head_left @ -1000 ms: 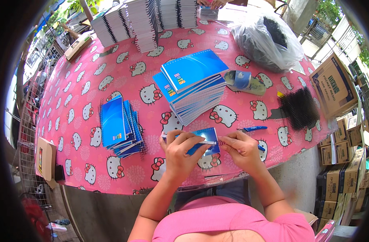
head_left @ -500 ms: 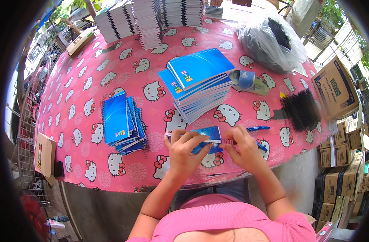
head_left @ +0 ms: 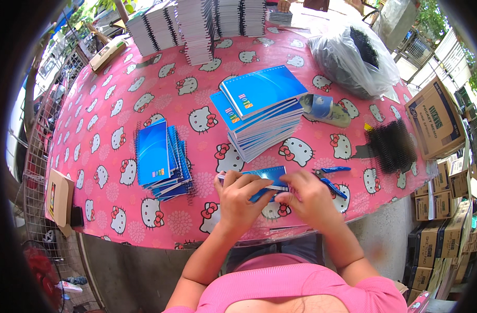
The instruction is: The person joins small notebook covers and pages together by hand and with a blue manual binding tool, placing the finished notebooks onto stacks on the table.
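Note:
A small blue-covered notebook (head_left: 269, 173) is held up above the near side of the table, its bound edge turned toward me. My left hand (head_left: 242, 197) grips it from the left, fingers over the edge and thumb below. At the notebook's right end my right hand (head_left: 312, 201) has thumb and index finger closed around a thin spiral coil, which the fingers mostly cover. Just right of that hand lies a blue-handled cutter (head_left: 336, 169). Beyond the notebook stands a tall stack of blue notebooks (head_left: 264, 94); a smaller, uneven pile of coil-bound ones (head_left: 154, 151) lies to the left.
A bundle of black coils (head_left: 390, 147) lies at the right, near a cardboard box (head_left: 435, 119). Behind the stack are a printed pouch-like item (head_left: 327, 109) and a plastic bag of coils (head_left: 353, 62). Tall stacks of bound notebooks (head_left: 196, 31) stand at the far edge.
My right hand has shifted slightly left and down against the notebook's end, covering the coil that showed between its fingers. The left hand keeps its grip. The view has shifted slightly.

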